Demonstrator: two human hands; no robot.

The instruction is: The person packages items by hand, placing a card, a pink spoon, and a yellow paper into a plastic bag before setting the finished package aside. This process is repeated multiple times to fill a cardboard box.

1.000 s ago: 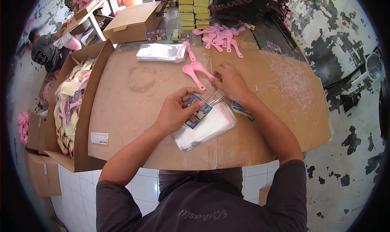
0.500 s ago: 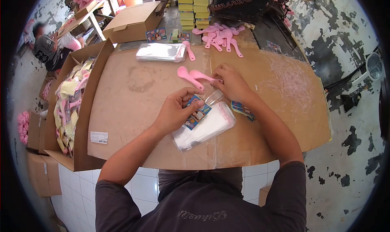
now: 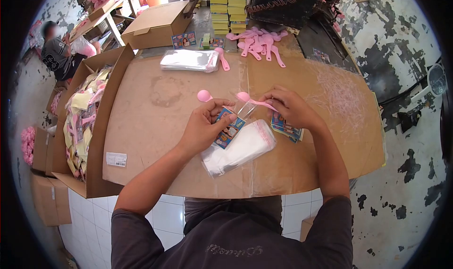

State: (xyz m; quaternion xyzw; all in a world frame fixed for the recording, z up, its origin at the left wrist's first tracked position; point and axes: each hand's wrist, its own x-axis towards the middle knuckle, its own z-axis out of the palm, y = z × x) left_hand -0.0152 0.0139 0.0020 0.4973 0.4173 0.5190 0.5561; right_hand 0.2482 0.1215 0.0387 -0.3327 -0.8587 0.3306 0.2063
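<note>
My left hand (image 3: 202, 126) grips a small blue printed card (image 3: 229, 134) between thumb and fingers, with a clear plastic bag (image 3: 247, 110) showing just beyond it. My right hand (image 3: 293, 107) pinches a pink spoon (image 3: 255, 101) by its handle, its bowl pointing left at the far end of the clear bag. Another pink spoon (image 3: 204, 96) lies behind my left hand, its handle partly hidden. Beneath the card rests a stack of clear bags (image 3: 250, 145). Several printed cards (image 3: 286, 128) lie fanned below my right hand.
A long carton (image 3: 123, 80) at left holds packed spoons and cards. Further back are another bag stack (image 3: 188, 60), a single spoon (image 3: 223, 59), a spoon pile (image 3: 262, 41) and card stacks (image 3: 229, 12). Plastic strips (image 3: 339, 92) lie at right. A person (image 3: 57, 54) sits far left.
My right hand has moved right and slightly toward me, drawing one spoon away from the other, its bowl now by the clear bag. My left hand stays nearly in place with the card.
</note>
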